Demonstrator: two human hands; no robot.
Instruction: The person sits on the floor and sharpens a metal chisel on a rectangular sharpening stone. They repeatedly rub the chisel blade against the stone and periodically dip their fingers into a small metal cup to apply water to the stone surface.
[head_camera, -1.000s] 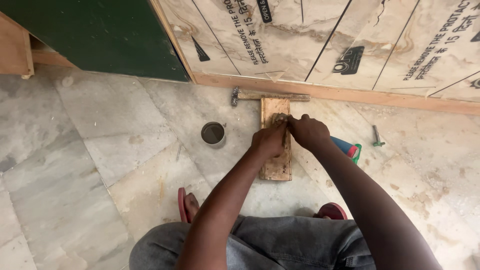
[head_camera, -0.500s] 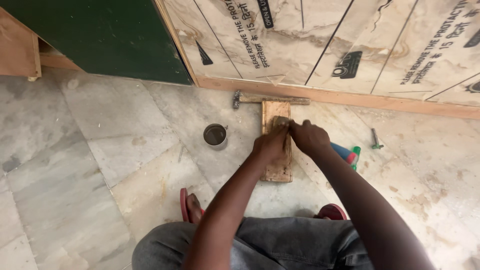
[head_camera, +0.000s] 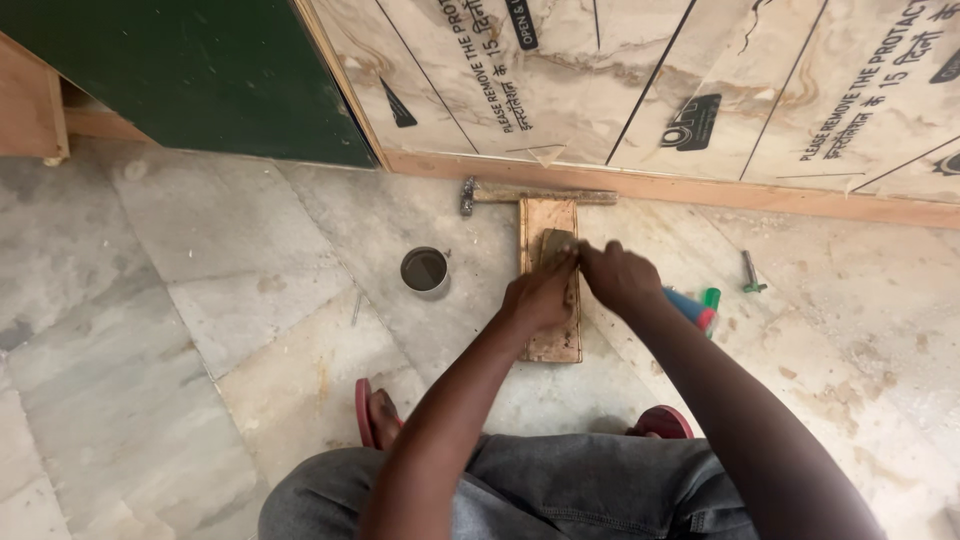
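— On the floor (head_camera: 200, 300), against the wall: wooden block (head_camera: 551, 330), hammer (head_camera: 530, 194) just behind, small tin (head_camera: 425, 269) to its left.

— Hands?

— Left hand (head_camera: 538, 295) and right hand (head_camera: 620, 276) both curled, pressing something small on the block; cannot tell what.

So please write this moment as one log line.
left hand: on wooden board | right hand: pressing grey flat block on flat wooden board | nearby: wooden-handled hammer, small round tin

Protective film (head_camera: 640, 90) on upright board, far wall: beige marbled sheet, black printed labels, thin dark lines.
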